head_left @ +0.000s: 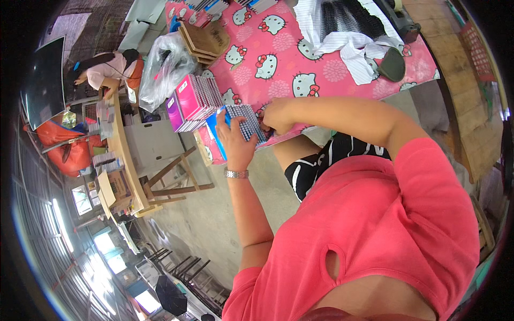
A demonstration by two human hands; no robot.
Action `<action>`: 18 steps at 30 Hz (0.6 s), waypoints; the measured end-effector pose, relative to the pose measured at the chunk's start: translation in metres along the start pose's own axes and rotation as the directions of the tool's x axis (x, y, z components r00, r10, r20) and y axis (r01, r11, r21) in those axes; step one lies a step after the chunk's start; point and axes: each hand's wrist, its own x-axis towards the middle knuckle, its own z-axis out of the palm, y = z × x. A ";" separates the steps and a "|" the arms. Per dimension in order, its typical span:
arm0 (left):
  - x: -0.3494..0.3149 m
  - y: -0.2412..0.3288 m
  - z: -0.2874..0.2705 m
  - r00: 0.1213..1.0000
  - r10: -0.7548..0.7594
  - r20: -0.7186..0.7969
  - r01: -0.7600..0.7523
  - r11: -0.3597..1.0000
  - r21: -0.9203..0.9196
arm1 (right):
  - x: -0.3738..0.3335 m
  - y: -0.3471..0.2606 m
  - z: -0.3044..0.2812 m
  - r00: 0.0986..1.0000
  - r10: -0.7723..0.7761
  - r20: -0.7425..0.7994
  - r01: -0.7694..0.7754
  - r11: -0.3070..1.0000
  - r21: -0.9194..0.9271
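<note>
A stack of blue-covered notebooks (pixel 247 121) stands at the near left corner of a table with a pink cartoon-print cover (pixel 278 80). Its side shows rows of small grey marks like coil bindings. My left hand (pixel 235 140), with a metal watch at the wrist, grips the stack, fingers over the blue cover and thumb along the side. At the stack's right end is my right hand (pixel 277 115), its fingers curled down and closed; what they hold is hidden. Beside the blue stack, to the left, stand pink and purple notebooks (pixel 194 101).
Brown boards (pixel 205 41) and a clear plastic bag (pixel 167 69) lie beyond the notebooks. Black ridged pieces (pixel 350 20) rest on white striped cloth (pixel 356 64) at the far right, near a dark green pad (pixel 392 65). Another person (pixel 113 72) works at a wooden table (pixel 126 155) on the left.
</note>
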 end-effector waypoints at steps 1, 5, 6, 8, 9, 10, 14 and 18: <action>0.000 -0.001 0.000 1.000 0.002 -0.002 -0.002 1.000 0.009 | -0.002 -0.004 -0.002 1.000 0.002 0.000 -0.002 1.000 -0.001; 0.003 0.001 0.002 1.000 0.014 -0.015 -0.013 1.000 0.016 | 0.005 -0.014 -0.006 0.960 0.209 0.186 -0.226 0.971 0.076; 0.004 0.002 0.002 1.000 0.017 -0.016 -0.017 1.000 0.018 | 0.008 -0.013 -0.005 0.939 0.229 0.258 -0.252 0.966 0.059; 0.001 0.000 0.001 1.000 -0.006 0.000 0.006 1.000 0.003 | 0.000 -0.014 -0.018 0.949 0.202 0.242 -0.221 0.974 0.056; -0.001 -0.001 0.002 1.000 -0.009 -0.001 0.009 1.000 0.002 | -0.005 -0.014 -0.023 0.958 0.178 0.224 -0.194 0.979 0.054; 0.000 -0.001 0.002 1.000 -0.010 0.003 0.010 1.000 0.006 | -0.007 -0.009 -0.020 0.958 0.180 0.223 -0.196 0.979 0.054; 0.001 -0.002 0.002 1.000 0.001 0.005 -0.001 1.000 -0.001 | -0.009 -0.001 -0.001 0.997 0.073 0.030 -0.071 0.996 -0.057; 0.000 -0.001 0.002 1.000 0.001 0.006 -0.001 1.000 0.003 | -0.006 -0.004 0.011 0.998 0.040 -0.051 -0.048 0.985 -0.167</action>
